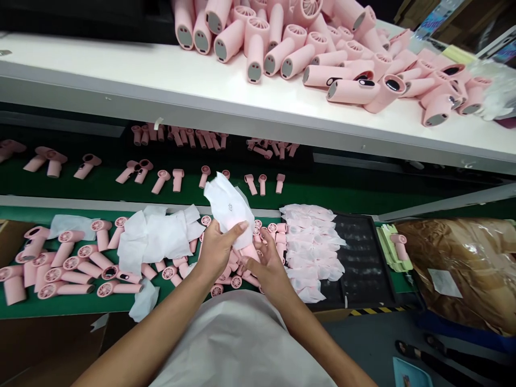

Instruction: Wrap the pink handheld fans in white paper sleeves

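Between my hands is a pink handheld fan (249, 252), its upper part inside a thin white sleeve bag (229, 203) and its handle end bare. My left hand (217, 248) is closed round the bag and the fan in it, thumb on top. Fingers of my right hand (269, 264) grip the fan's bare handle end. Loose pink fans (66, 275) lie on the green bench to the left and under my hands. A pile of flat white bags (155, 239) is left of my left hand. Wrapped fans (310, 242) lie in a stack right of my right hand.
A black tray (363, 258) holds the wrapped stack at its left. Above the bench runs a white shelf (100, 64) heaped with pink fans (278, 43). More fans stand on the green surface behind. At right are a brown plastic-wrapped bundle (463, 269) and a person's feet (419, 349).
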